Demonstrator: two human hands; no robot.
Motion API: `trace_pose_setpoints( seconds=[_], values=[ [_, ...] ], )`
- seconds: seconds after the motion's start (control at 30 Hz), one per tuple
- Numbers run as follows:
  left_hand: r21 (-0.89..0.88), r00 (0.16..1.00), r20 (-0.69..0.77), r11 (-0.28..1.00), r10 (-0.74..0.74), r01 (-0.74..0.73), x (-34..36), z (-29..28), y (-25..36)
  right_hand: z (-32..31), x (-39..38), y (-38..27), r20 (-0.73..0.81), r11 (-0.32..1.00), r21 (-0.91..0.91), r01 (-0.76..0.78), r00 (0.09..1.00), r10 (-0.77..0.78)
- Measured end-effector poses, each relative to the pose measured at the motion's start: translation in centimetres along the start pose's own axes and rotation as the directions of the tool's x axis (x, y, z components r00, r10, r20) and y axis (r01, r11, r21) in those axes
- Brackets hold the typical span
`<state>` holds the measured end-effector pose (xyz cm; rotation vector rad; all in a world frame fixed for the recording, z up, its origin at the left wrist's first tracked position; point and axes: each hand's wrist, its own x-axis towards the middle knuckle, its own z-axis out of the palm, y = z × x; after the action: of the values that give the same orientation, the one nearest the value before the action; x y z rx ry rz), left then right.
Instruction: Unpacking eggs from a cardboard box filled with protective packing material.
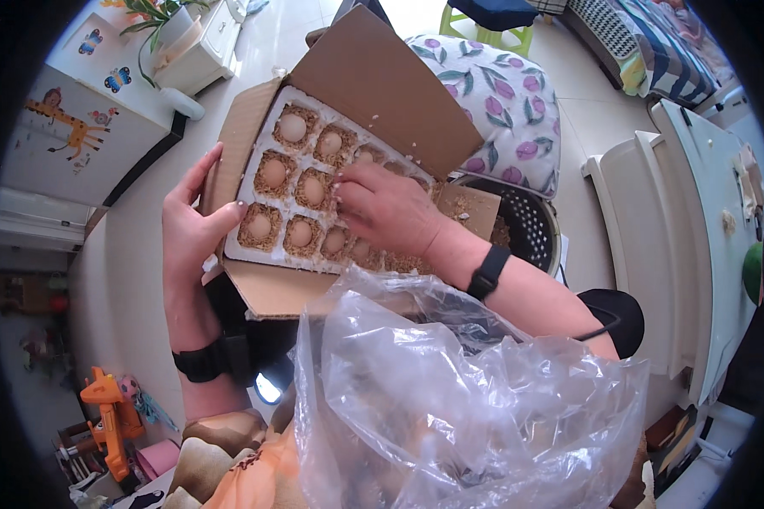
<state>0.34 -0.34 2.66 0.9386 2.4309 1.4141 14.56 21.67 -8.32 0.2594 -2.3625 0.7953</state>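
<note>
An open cardboard box (373, 68) holds a white foam tray (263, 256) with several brown eggs (274, 173), each nested in straw in its own compartment. My left hand (197, 216) grips the box's left side, fingers along its outer flap and thumb at the tray's corner. My right hand (386, 208) reaches over the middle of the tray, fingers curled down into a compartment; what its fingertips hold is hidden. A crumpled clear plastic bag (467, 407) lies in front, below the box and beside my right forearm.
Beyond the box is a cushion (514, 102) printed with tulips, near a perforated dark basket (532, 233) and a green stool (518, 42). A white cabinet (102, 110) stands back left, a pale table (688, 170) at right. Orange toys (110, 416) lie lower left.
</note>
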Motion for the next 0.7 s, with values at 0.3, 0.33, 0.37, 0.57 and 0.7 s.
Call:
trace_pose_setpoints(
  seconds=[0.3, 0.33, 0.37, 0.57, 0.7],
  values=[
    [0.037, 0.998, -0.013, 0.998, 0.056, -0.056, -0.3, -0.4, 0.5, -5.5, -6.7, 5.9, 0.344, 0.947, -0.287, -0.144, 0.907, 0.242],
    [0.012, 0.999, -0.008, 0.999, 0.043, -0.043, -0.2, -0.4, 0.3, -5.9, -6.8, 5.8, 0.203, 0.947, -0.276, -0.167, 0.953, 0.227],
    [-0.011, 1.000, -0.004, 1.000, 0.029, -0.029, -0.1, -0.4, 0.2, -6.0, -6.6, 5.9, 0.222, 0.954, -0.258, -0.155, 0.951, 0.215],
    [0.013, 0.999, 0.012, 0.999, 0.052, -0.053, -0.3, -0.8, 0.5, -2.7, -5.9, 4.5, 0.271, 0.998, -0.063, -0.032, 0.961, 0.048],
    [-0.025, 0.999, 0.017, 0.999, 0.029, -0.028, -0.3, -0.6, 0.1, -4.4, -9.6, 5.8, 0.344, 0.994, -0.100, -0.049, 0.935, 0.081]
  ],
)
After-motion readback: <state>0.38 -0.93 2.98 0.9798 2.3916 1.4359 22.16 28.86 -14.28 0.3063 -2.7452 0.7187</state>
